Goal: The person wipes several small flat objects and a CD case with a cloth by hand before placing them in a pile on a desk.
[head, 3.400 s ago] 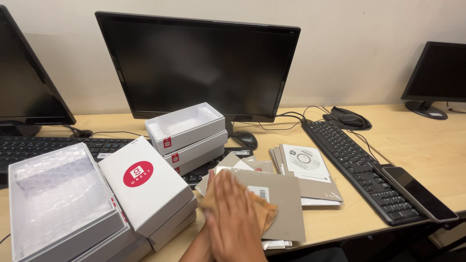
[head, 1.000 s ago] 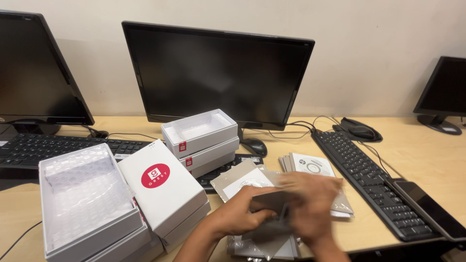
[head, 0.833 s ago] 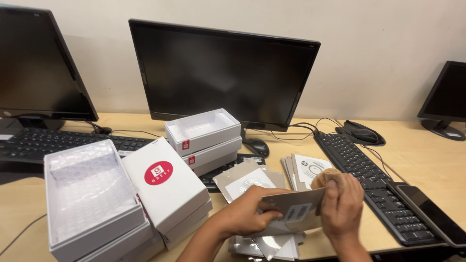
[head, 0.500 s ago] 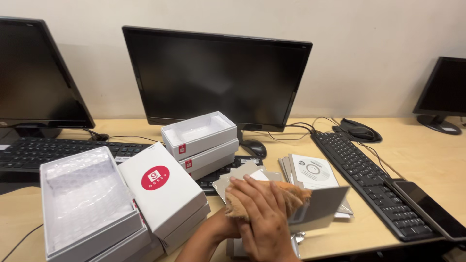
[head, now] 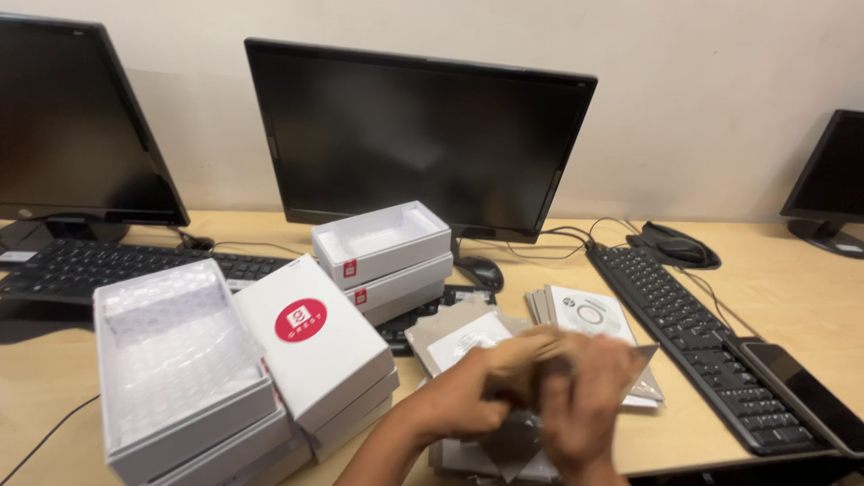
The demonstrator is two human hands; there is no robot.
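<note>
Near left on the wooden desk, an open white box lined with clear wrap sits just beside a closed white box bearing a round red label. Just behind, two white boxes are stacked, the top one open, each with a small red square tag on its near face. Right of them lies a fan of grey paper sleeves, one showing a disc. Centre near, both hands are blurred: the left hand is curled on a grey card sleeve, the right hand presses a tan cloth onto it, its grip too smeared to tell. A black keyboard and a dark phone lie right; monitors stand far.
</note>
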